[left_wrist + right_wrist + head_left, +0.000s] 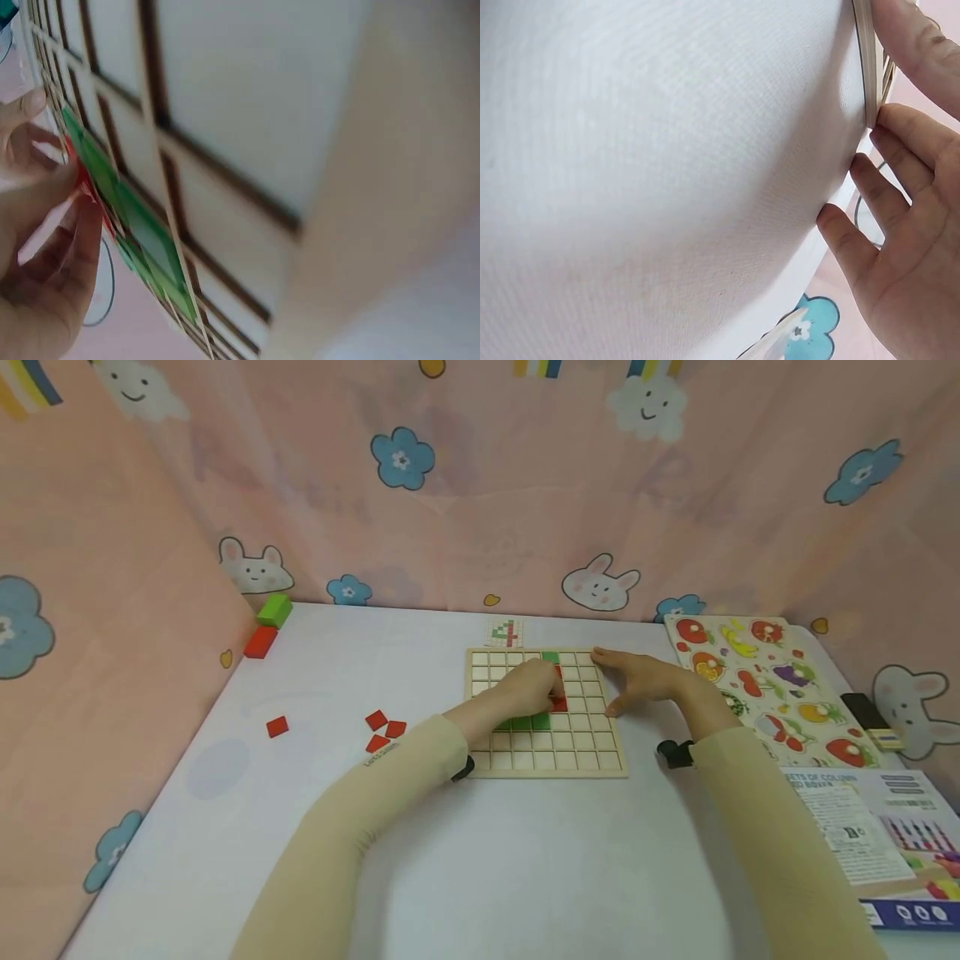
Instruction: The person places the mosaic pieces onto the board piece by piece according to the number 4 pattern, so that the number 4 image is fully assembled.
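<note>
The left hand (pixel 528 689) pinches a red tile (pixel 558 702) over the middle of the grid board (pixel 546 764). The tile looks thin, stiff and light (probably easy to slip), so its edges are the best place to hold. The right hand (pixel 648 681), fingers straight, rests on the board's far right edge. Green tiles (pixel 531 722) lie just under the left hand; loose red tiles (pixel 382 731) lie well apart to its left on the desk (pixel 480 860), and a fruit puzzle (pixel 765 689) is beyond the right hand.

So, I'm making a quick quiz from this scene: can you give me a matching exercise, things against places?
Things:
1. green block
2. loose red tiles
3. fruit puzzle
4. pattern card

Places:
A. right of the grid board
B. just beyond the board's far edge
C. far left corner of the table
D. left of the board, on the table

Pairs: 1-C, 2-D, 3-A, 4-B
</note>
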The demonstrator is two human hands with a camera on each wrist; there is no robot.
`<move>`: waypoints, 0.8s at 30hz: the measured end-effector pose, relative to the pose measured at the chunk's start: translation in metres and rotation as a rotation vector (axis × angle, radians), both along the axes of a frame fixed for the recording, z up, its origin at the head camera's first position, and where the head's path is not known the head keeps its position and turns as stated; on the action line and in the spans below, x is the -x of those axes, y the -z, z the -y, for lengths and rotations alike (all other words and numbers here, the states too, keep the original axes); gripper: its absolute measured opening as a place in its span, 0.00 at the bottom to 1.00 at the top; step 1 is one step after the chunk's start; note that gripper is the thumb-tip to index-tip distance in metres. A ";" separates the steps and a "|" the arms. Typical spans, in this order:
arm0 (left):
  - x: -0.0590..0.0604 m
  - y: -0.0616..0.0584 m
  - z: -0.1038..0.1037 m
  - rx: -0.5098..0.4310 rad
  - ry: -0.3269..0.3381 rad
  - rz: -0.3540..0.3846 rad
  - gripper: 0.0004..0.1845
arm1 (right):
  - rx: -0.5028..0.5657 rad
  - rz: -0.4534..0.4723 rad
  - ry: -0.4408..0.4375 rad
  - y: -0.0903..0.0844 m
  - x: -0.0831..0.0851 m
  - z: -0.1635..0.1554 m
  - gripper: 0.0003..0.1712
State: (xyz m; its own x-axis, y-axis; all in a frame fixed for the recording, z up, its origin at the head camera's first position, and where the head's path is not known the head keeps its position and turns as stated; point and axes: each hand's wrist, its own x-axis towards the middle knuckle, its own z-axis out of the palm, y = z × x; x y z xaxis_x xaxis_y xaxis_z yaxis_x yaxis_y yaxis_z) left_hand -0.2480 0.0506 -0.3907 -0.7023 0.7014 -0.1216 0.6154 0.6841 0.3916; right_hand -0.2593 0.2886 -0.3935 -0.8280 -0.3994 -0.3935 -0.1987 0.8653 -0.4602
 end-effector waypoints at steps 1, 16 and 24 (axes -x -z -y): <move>0.001 0.000 0.003 0.002 0.026 0.004 0.14 | 0.000 -0.001 -0.001 0.000 0.000 0.000 0.66; 0.042 -0.036 0.185 -0.028 -0.086 0.344 0.11 | -0.019 -0.018 -0.012 -0.001 -0.002 0.001 0.65; 0.023 -0.014 0.260 0.069 -0.151 0.468 0.14 | 0.000 -0.012 -0.008 0.000 -0.002 0.001 0.65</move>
